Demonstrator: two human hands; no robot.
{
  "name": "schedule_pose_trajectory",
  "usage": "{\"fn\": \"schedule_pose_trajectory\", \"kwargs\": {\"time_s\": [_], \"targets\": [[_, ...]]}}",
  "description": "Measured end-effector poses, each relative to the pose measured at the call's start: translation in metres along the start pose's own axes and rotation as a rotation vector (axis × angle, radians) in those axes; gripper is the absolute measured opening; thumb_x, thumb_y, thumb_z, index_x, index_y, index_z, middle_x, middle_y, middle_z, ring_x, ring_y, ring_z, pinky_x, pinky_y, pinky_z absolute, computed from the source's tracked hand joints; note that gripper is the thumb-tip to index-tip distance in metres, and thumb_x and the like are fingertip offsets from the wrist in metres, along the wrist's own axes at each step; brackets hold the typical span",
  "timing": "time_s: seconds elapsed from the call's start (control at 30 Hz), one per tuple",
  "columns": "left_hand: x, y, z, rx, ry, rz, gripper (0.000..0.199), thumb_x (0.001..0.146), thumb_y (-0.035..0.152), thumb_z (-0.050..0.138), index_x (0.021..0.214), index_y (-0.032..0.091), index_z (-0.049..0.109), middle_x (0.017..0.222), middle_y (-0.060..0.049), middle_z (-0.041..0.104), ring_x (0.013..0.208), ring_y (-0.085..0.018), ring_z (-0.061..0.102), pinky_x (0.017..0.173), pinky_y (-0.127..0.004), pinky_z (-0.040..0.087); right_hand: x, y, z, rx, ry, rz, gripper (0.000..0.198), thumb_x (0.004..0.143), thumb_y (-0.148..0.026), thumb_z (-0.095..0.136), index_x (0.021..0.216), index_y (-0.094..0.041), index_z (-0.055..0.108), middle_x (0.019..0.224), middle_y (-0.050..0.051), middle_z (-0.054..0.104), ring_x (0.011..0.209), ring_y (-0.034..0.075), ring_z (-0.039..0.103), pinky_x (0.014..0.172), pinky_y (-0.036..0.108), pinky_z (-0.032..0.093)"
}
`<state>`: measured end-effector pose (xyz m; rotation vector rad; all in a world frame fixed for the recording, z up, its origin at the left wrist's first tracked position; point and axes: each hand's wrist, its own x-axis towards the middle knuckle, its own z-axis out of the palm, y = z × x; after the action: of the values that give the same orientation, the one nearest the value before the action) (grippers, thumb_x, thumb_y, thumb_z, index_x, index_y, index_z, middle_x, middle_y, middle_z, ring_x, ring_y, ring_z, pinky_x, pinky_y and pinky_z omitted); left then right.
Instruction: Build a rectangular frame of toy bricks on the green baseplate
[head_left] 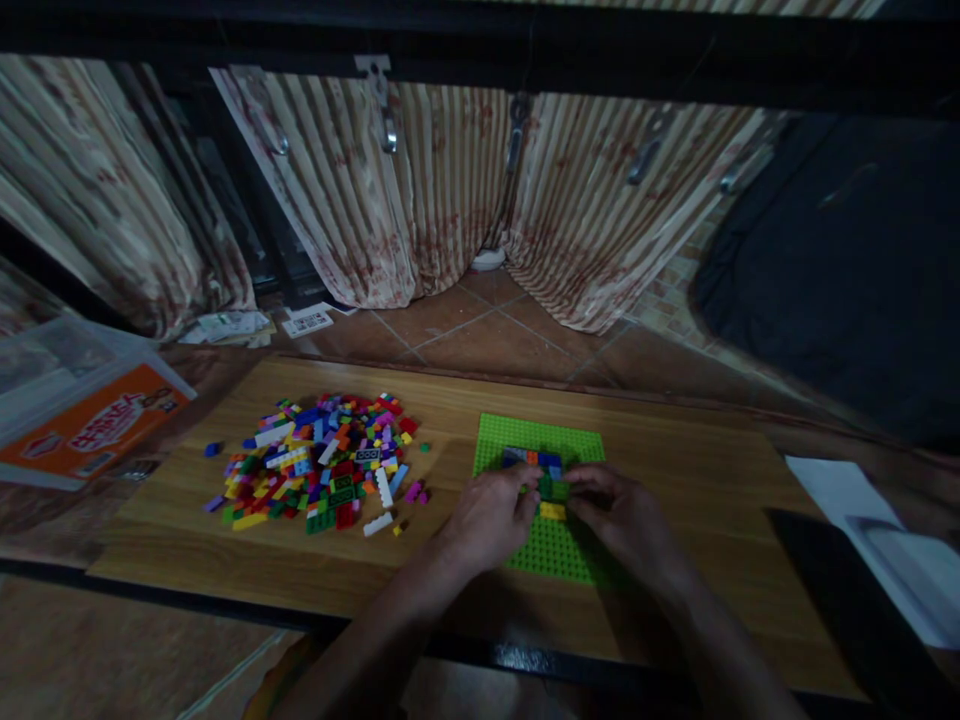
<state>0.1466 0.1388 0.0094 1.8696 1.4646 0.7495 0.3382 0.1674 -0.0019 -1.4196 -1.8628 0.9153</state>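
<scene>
A bright green studded baseplate lies on the wooden table. Blue bricks, a small orange brick and a yellow brick sit on it. Between my two hands is a green brick, in the middle of the plate. My left hand grips its left side with closed fingers, partly covering the bricks there. From the right, my right hand pinches the same green brick between thumb and fingers. Whether the brick is pressed onto the studs I cannot tell.
Left of the baseplate a heap of mixed coloured bricks spreads over the wooden table. A clear plastic box with an orange label stands beyond the left edge. A black object and white paper lie at the right.
</scene>
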Motion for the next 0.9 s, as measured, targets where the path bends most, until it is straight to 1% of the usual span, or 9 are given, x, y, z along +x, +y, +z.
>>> {"fn": "schedule_pose_trajectory", "kwargs": {"time_s": [0.1, 0.17, 0.27, 0.37, 0.5, 0.67, 0.73, 0.9], "targets": [[0.001, 0.002, 0.0, 0.006, -0.013, -0.014, 0.032, 0.089, 0.022, 0.046, 0.118, 0.02, 0.06, 0.103, -0.006, 0.072, 0.092, -0.019, 0.069, 0.083, -0.032, 0.053, 0.001, -0.002, -0.001, -0.091, 0.038, 0.026, 0.02, 0.078, -0.03, 0.058, 0.089, -0.02, 0.07, 0.085, 0.005, 0.072, 0.076, 0.02, 0.068, 0.071, 0.035, 0.052], [0.002, 0.003, 0.001, 0.004, -0.01, -0.022, 0.033, 0.089, 0.023, 0.045, 0.118, 0.02, 0.059, 0.101, -0.005, 0.073, 0.089, -0.019, 0.069, 0.08, -0.031, 0.054, 0.002, -0.006, 0.0, -0.145, 0.033, 0.029, 0.022, 0.081, -0.034, 0.055, 0.087, -0.021, 0.072, 0.084, 0.005, 0.073, 0.075, 0.021, 0.068, 0.07, 0.035, 0.052], [0.002, 0.005, 0.003, -0.004, -0.006, -0.025, 0.032, 0.089, 0.023, 0.045, 0.118, 0.02, 0.06, 0.1, -0.006, 0.073, 0.089, -0.019, 0.069, 0.079, -0.031, 0.054, 0.001, -0.012, 0.005, -0.218, 0.012, 0.018, 0.025, 0.084, -0.036, 0.052, 0.083, -0.021, 0.073, 0.082, 0.006, 0.073, 0.073, 0.021, 0.068, 0.068, 0.034, 0.05], [0.002, 0.005, 0.006, -0.019, -0.008, -0.014, 0.034, 0.088, 0.022, 0.046, 0.119, 0.019, 0.06, 0.101, -0.007, 0.073, 0.092, -0.02, 0.069, 0.081, -0.031, 0.054, 0.0, -0.015, 0.01, -0.265, 0.026, 0.0, 0.026, 0.084, -0.036, 0.052, 0.083, -0.021, 0.073, 0.082, 0.006, 0.073, 0.073, 0.021, 0.067, 0.068, 0.034, 0.049], [0.002, 0.006, 0.007, -0.023, 0.013, -0.015, 0.034, 0.087, 0.021, 0.047, 0.117, 0.017, 0.061, 0.101, -0.009, 0.073, 0.091, -0.022, 0.069, 0.083, -0.034, 0.054, -0.003, -0.018, 0.013, -0.256, 0.046, 0.026, 0.023, 0.084, -0.035, 0.054, 0.083, -0.021, 0.072, 0.083, 0.006, 0.073, 0.073, 0.021, 0.067, 0.069, 0.034, 0.049], [-0.001, 0.007, 0.006, -0.022, 0.05, -0.035, 0.032, 0.086, 0.021, 0.048, 0.115, 0.019, 0.062, 0.103, -0.007, 0.072, 0.09, -0.021, 0.069, 0.085, -0.034, 0.054, -0.006, -0.024, 0.013, -0.204, -0.001, 0.095, 0.022, 0.083, -0.034, 0.055, 0.083, -0.02, 0.072, 0.084, 0.006, 0.073, 0.075, 0.021, 0.067, 0.072, 0.034, 0.048], [-0.002, 0.009, 0.007, -0.031, 0.044, -0.04, 0.032, 0.087, 0.021, 0.048, 0.115, 0.02, 0.062, 0.104, -0.007, 0.072, 0.09, -0.02, 0.069, 0.085, -0.033, 0.054, -0.006, -0.025, 0.011, -0.206, -0.008, 0.117, 0.023, 0.083, -0.034, 0.054, 0.082, -0.02, 0.072, 0.083, 0.006, 0.073, 0.076, 0.021, 0.067, 0.071, 0.034, 0.048], [-0.004, 0.015, 0.011, -0.061, 0.004, -0.058, 0.032, 0.087, 0.021, 0.047, 0.115, 0.02, 0.063, 0.11, -0.006, 0.071, 0.095, -0.02, 0.068, 0.086, -0.032, 0.054, -0.004, -0.02, 0.006, -0.256, 0.009, 0.161, 0.028, 0.083, -0.039, 0.052, 0.077, -0.02, 0.072, 0.08, 0.006, 0.072, 0.074, 0.023, 0.066, 0.069, 0.035, 0.047]]}}
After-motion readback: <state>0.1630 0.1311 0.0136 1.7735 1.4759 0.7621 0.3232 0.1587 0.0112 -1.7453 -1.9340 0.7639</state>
